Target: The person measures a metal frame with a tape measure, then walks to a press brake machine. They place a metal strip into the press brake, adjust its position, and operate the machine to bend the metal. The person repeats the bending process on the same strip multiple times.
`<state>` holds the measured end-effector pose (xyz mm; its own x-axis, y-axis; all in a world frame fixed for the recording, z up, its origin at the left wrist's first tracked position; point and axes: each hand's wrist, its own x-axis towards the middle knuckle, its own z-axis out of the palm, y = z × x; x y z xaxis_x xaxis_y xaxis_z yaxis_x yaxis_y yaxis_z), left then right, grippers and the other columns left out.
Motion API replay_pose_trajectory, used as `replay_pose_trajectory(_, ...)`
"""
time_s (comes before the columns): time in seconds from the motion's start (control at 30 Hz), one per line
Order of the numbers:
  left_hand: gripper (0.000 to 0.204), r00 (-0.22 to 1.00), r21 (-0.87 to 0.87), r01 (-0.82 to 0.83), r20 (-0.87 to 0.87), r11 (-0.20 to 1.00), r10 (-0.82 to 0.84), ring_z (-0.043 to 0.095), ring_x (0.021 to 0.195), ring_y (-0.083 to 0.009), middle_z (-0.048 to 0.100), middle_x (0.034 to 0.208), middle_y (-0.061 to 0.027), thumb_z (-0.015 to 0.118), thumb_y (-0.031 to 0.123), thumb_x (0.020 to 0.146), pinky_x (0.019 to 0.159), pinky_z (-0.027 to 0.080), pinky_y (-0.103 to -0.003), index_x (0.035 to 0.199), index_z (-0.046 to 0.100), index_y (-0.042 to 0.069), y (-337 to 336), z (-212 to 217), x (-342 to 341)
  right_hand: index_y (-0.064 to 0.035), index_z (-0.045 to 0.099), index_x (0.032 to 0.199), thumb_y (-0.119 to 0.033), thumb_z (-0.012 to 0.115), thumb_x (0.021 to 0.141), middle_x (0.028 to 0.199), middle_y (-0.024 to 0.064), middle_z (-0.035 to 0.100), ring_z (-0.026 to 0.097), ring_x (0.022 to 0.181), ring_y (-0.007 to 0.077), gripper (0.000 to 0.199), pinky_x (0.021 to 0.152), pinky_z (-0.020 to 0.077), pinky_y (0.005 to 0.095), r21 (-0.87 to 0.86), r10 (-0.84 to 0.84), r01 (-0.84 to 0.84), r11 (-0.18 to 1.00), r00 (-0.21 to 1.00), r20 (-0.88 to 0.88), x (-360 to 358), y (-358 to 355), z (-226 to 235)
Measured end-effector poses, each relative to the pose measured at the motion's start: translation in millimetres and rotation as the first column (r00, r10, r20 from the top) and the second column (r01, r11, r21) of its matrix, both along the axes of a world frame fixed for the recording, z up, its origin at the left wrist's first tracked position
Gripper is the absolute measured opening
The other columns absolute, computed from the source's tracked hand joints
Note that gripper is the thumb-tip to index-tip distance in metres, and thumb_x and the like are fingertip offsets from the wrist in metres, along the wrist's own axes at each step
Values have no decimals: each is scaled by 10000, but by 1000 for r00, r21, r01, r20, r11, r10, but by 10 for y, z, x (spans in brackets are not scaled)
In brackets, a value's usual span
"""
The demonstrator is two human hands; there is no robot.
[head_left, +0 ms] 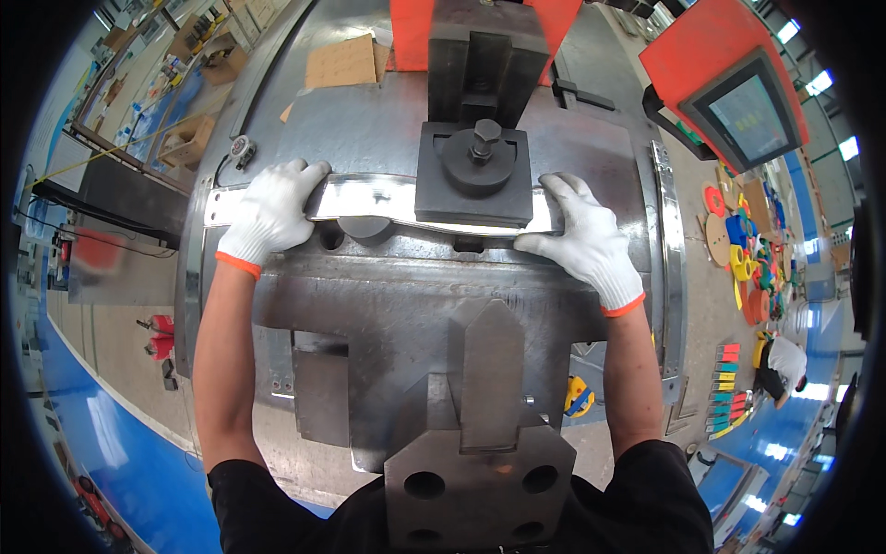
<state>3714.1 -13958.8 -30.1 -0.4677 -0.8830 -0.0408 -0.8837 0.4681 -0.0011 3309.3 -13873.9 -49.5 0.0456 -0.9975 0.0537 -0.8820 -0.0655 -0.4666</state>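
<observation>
A shiny curved metal bar [371, 198] lies crosswise on the machine's steel bed. My left hand [275, 209], in a white knit glove with an orange cuff, is closed round its left end. At the right end my right hand [583, 229], gloved alike, grips it with the thumb on the near side and the fingers on the far side. Between my hands, a dark square block [472, 205] with a round plate and an upright bolt [484, 138] covers part of the bar. Whether the block touches the bar, I cannot tell.
A thick dark steel piece [494, 379] with a pointed end juts toward me. A red control box with a screen [749, 113] stands at the far right. Cardboard [340, 62] lies on the bed's far left. A person [783, 362] bends down at the right, near coloured parts on the floor.
</observation>
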Motion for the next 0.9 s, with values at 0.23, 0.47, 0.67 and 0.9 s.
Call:
replay_pose_trajectory(0.23, 567, 1000, -24, 22, -3, 999, -22, 684, 1019, -424, 676, 1061, -208, 702, 69, 749, 926, 560, -485, 1313, 646, 92, 2, 3, 2, -100, 615, 1427, -548, 919, 688, 1473, 128, 601, 687, 1192, 371, 917, 1020, 571, 445, -25, 9, -9, 1000, 1000, -16, -16, 4, 29)
replay_pose_trajectory(0.47, 579, 1000, -25, 9, -12, 1000, -9, 686, 1001, -421, 679, 1055, -198, 700, 79, 733, 908, 566, -483, 1310, 656, 95, 27, -14, 45, -125, 615, 1433, -559, 910, 698, 1496, 126, 588, 664, 1245, 377, 903, 1037, 567, 457, 17, -10, 10, 1000, 999, -41, 41, 4, 73)
replay_pose_trajectory(0.67, 611, 999, 25, 12, -33, 1000, -11, 662, 1038, -425, 663, 1070, -201, 697, 63, 711, 911, 541, -487, 1319, 637, 93, -2, 7, 51, -129, 606, 1455, -568, 910, 694, 1536, 140, 563, 636, 1299, 374, 930, 1068, 553, 451, 31, -19, 20, 999, 999, -37, 32, 16, 69)
replay_pose_trajectory(0.9, 531, 998, -93, 55, -26, 994, -58, 691, 943, -417, 679, 1017, -196, 705, 130, 754, 865, 561, -494, 1283, 661, 106, 48, -30, 90, -148, 598, 1464, -569, 911, 691, 1549, 140, 553, 632, 1303, 402, 934, 1087, 539, 469, 32, -20, 21, 999, 998, -52, 60, 42, 105)
